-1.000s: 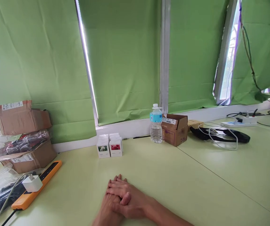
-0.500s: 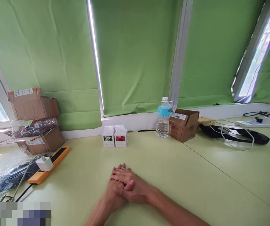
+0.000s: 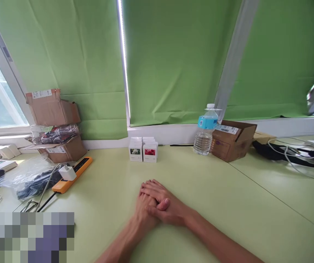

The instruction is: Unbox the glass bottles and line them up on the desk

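Observation:
My hands rest clasped together on the pale green table [image 3: 200,230]. My right hand [image 3: 171,208] lies over my left hand [image 3: 143,204], with its fingers across the left knuckles. The left thumb shows between the right thumb and forefinger, hooked against the right hand; most other left fingers are hidden underneath. Beyond the hands, two rows of small white cards or boxes stand upright. The front one on the left [image 3: 135,155] bears a white flower picture, and the front one on the right [image 3: 150,153] bears a red one.
A water bottle [image 3: 203,137] stands beside an open cardboard box [image 3: 232,142] at the back right, near a black strapped device [image 3: 296,155] with a white cable. On the left are stacked cardboard boxes [image 3: 52,111], an orange power strip [image 3: 62,185] with a white plug, and a plastic bag [image 3: 30,175].
My view has turned left, so the table's things appear further right and a little higher. The clasped hands keep the same hold.

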Demonstrator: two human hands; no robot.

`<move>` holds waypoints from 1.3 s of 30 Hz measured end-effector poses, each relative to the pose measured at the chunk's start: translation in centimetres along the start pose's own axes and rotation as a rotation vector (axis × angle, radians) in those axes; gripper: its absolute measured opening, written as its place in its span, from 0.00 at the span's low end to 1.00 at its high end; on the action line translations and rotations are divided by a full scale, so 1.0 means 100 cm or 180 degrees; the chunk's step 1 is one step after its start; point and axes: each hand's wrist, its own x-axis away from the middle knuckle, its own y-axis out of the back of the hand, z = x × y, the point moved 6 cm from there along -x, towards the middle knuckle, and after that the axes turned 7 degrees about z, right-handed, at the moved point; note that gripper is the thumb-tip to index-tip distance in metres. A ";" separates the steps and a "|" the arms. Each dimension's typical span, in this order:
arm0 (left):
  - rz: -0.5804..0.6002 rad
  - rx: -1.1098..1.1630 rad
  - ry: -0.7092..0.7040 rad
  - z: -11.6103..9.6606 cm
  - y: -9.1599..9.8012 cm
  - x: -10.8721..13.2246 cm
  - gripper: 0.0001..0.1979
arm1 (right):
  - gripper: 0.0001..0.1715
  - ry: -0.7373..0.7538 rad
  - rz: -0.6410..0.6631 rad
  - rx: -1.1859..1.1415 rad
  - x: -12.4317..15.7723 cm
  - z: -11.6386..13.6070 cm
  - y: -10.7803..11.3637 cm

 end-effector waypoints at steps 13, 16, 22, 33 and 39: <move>-0.0486 0.0297 0.0068 0.002 0.020 -0.006 0.26 | 0.42 -0.0149 -0.0258 0.0088 -0.007 -0.011 -0.003; -0.0604 0.0432 0.0103 0.006 0.029 -0.007 0.27 | 0.36 -0.0255 -0.0410 0.0114 -0.008 -0.017 -0.004; -0.1095 0.0880 0.0335 0.030 0.054 -0.005 0.18 | 0.23 -0.0499 -0.1319 0.0182 0.002 -0.029 0.013; -0.1210 0.1876 0.0896 0.096 0.055 -0.015 0.23 | 0.31 -0.1473 -0.0578 0.0471 0.000 -0.060 -0.002; -0.1003 0.1628 0.0872 0.100 0.047 -0.023 0.20 | 0.25 -0.1505 -0.0398 0.0808 0.000 -0.060 -0.002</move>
